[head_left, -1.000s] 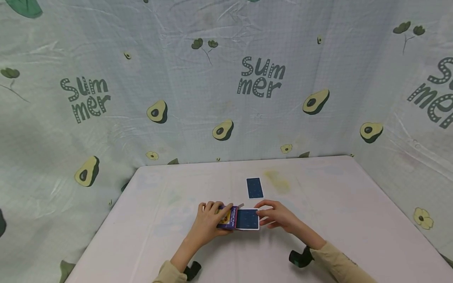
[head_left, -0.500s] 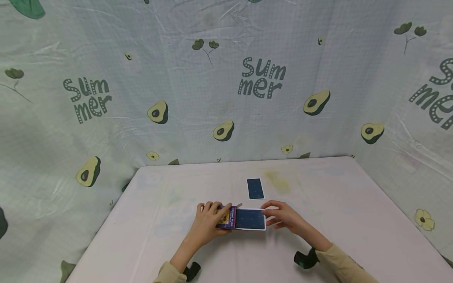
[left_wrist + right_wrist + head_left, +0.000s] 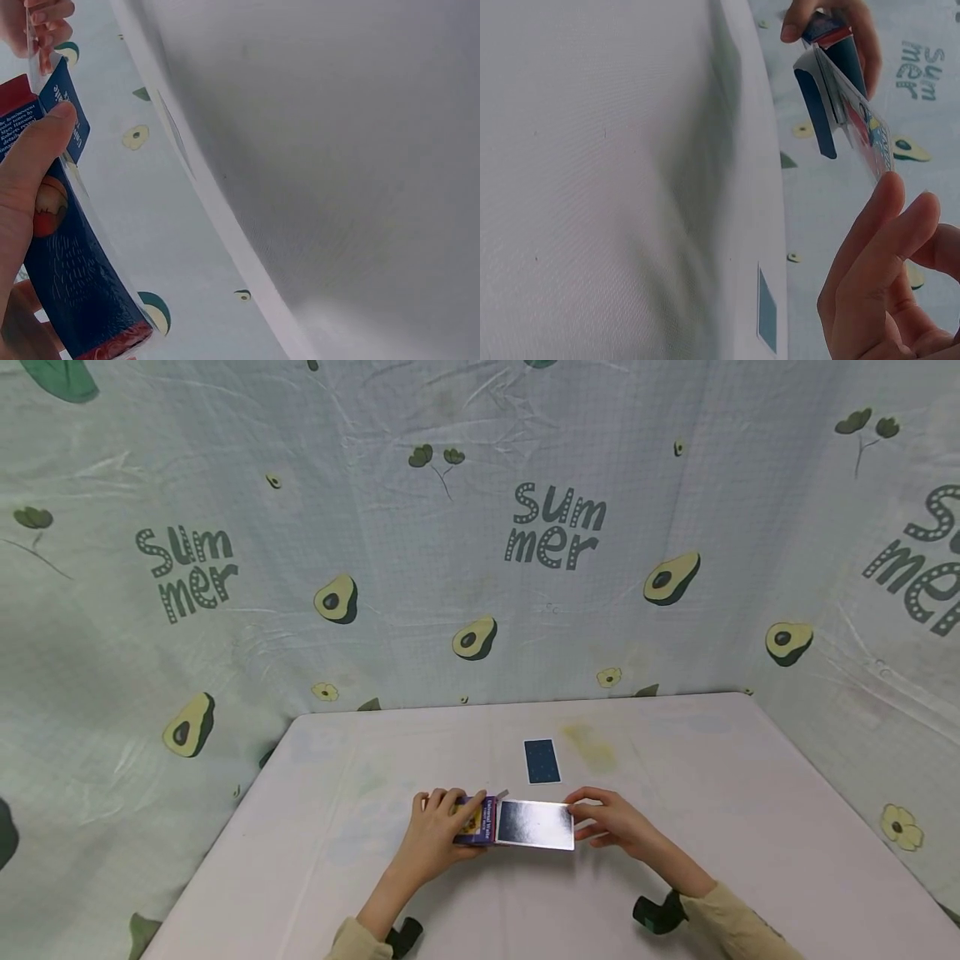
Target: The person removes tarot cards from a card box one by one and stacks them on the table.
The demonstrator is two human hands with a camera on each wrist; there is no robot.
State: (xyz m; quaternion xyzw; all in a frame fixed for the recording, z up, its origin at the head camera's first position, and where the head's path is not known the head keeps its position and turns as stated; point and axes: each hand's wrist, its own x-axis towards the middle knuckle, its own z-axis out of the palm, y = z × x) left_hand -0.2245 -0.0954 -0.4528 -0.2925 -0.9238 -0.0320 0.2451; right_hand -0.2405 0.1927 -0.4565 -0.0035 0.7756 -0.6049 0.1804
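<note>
My left hand (image 3: 435,831) grips a blue-purple card box (image 3: 487,821) from above and behind, its opening facing right. In the left wrist view, the thumb lies on the box (image 3: 82,277) near its lifted flap (image 3: 75,120). A dark blue-backed card (image 3: 536,824) with a white border sticks far out of the box, shining with glare. My right hand (image 3: 611,822) pinches the card's outer end between thumb and fingers. From the right wrist, the card's coloured face (image 3: 870,135) shows on its underside. Box and card are held above the table.
Another blue-backed card (image 3: 542,761) lies face down on the white-covered table (image 3: 360,777), beyond the hands. A patterned curtain (image 3: 420,543) with avocados and "summer" lettering surrounds the table's far and side edges. Dark wrist cameras (image 3: 660,912) hang below each forearm.
My right hand has moved right, drawing the card farther out of the box. The card now catches bright glare. My left hand with the box has shifted slightly left.
</note>
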